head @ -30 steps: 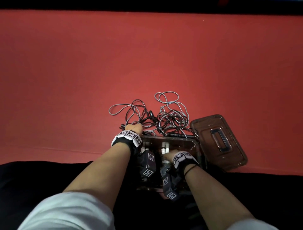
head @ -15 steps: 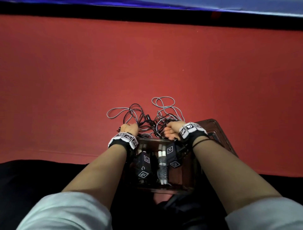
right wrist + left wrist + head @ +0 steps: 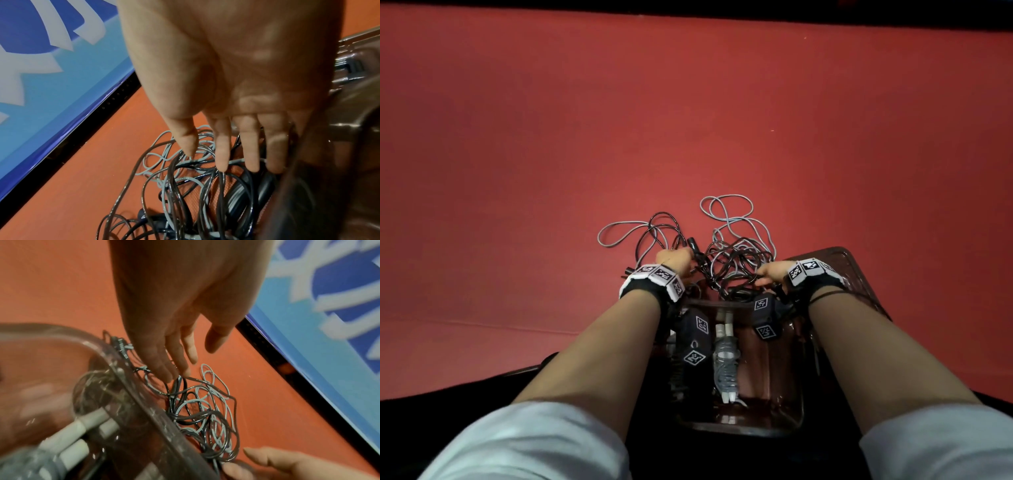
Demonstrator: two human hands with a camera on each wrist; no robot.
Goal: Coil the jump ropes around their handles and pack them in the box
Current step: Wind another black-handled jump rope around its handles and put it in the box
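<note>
Both hands reach into the tangle of jump ropes beyond the box. The left hand touches black cord with straight fingers. The right hand, fingers straight too, rests on the cords, gripping nothing.

Grey and black thin jump-rope cords tangle on a red matte counter beside a clear, brown-tinted plastic box holding a grey coiled rope with white handles. Black wristbands with black-and-white square-patterned markers ring both wrists; the sleeves are white.
</note>
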